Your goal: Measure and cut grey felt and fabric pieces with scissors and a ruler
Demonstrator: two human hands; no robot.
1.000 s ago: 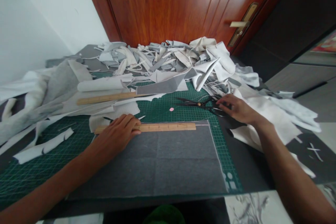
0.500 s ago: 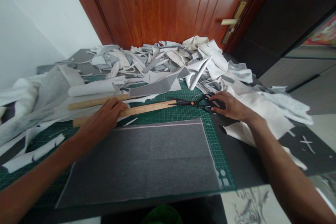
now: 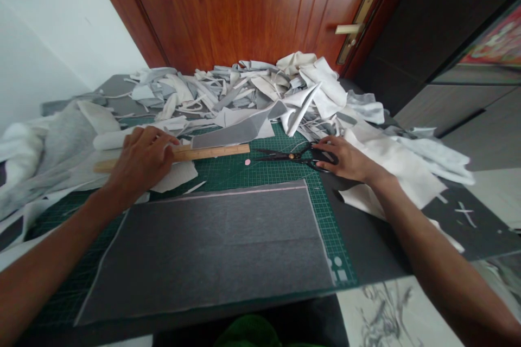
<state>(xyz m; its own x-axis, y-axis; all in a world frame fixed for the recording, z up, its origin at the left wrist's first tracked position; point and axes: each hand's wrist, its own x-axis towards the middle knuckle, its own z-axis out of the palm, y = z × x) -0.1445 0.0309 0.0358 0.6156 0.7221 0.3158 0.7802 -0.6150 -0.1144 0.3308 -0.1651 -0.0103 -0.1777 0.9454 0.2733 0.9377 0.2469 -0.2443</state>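
Left hand, fingers spread wide, presses a long wooden ruler down on a white offcut at the far side of a green gridded cutting mat, which would keep it from sliding. Right hand curls narrowly around the loops of black metal scissors lying on the mat. Nearer, a dark grey felt sheet sits squared to the grid, with a pale marked line along its far edge. The ruler's markings are too small to read. Beyond, a heap of pale fabric scraps piles against a reddish wooden door.

A white wall meets a glossy reddish-brown wooden door with a brass lever handle; dark panelling and a colourful picture lie to its right, above grey floor tiles.
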